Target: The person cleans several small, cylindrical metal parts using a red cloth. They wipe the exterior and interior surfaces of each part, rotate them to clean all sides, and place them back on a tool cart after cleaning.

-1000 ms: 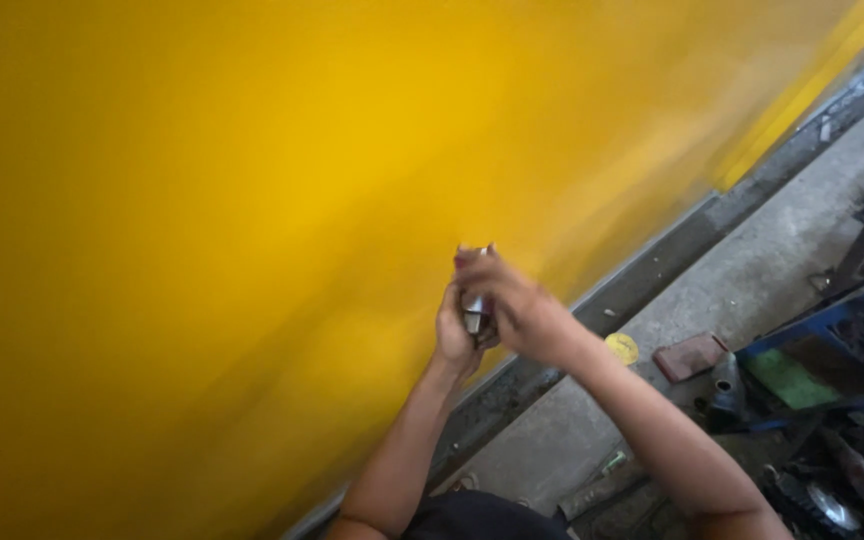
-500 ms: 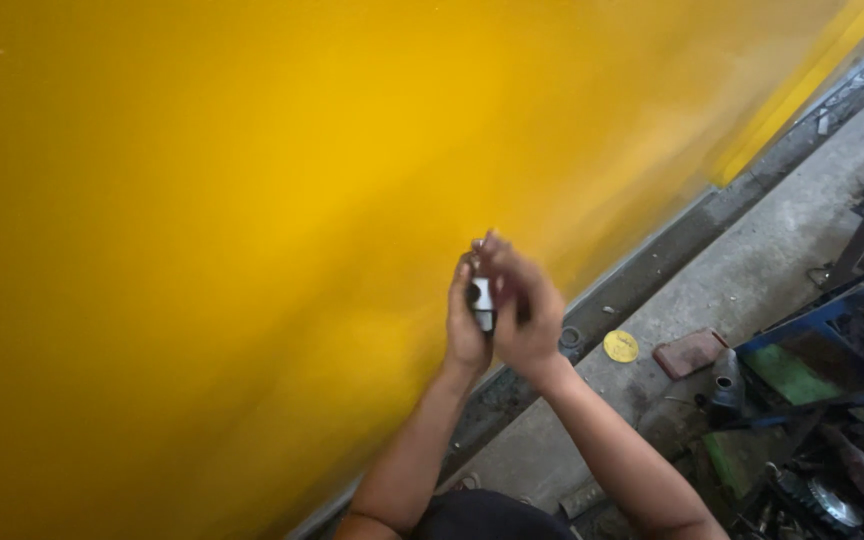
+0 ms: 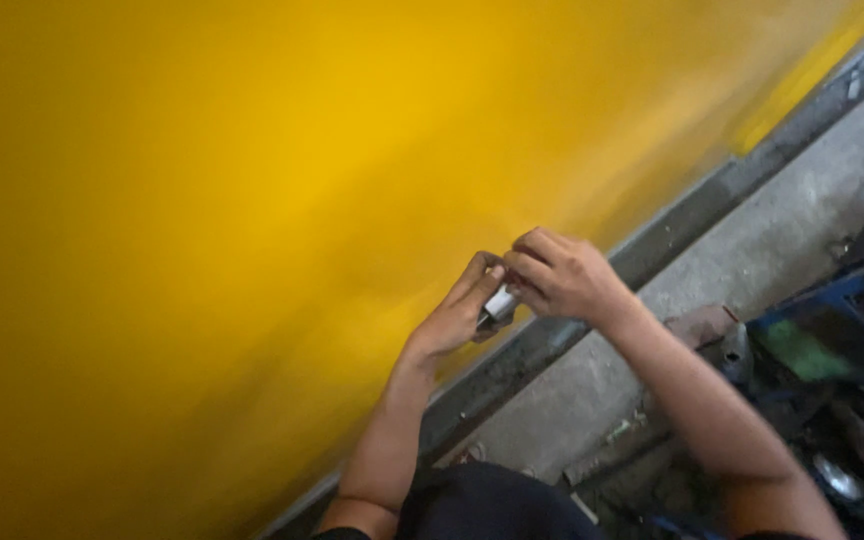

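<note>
A large yellow painted panel (image 3: 252,220) fills most of the head view. In front of its lower edge both hands meet around a small white cylindrical object (image 3: 499,304). My left hand (image 3: 457,315) grips it from below. My right hand (image 3: 562,272) closes its fingertips on the object's upper end, with a bit of red showing there. What the object is stays unclear, as the hands hide most of it.
A dark grey metal rail (image 3: 552,340) runs diagonally under the panel. Beyond it lies a concrete floor (image 3: 752,250). A blue frame with a green part (image 3: 812,345) and dark scrap pieces sit at the right. Small debris lies by my knees.
The two hands stayed together on the small object, and the right hand's fingers shifted around its upper end. The view drifted, so the hands sit slightly lower and further right in the frame.
</note>
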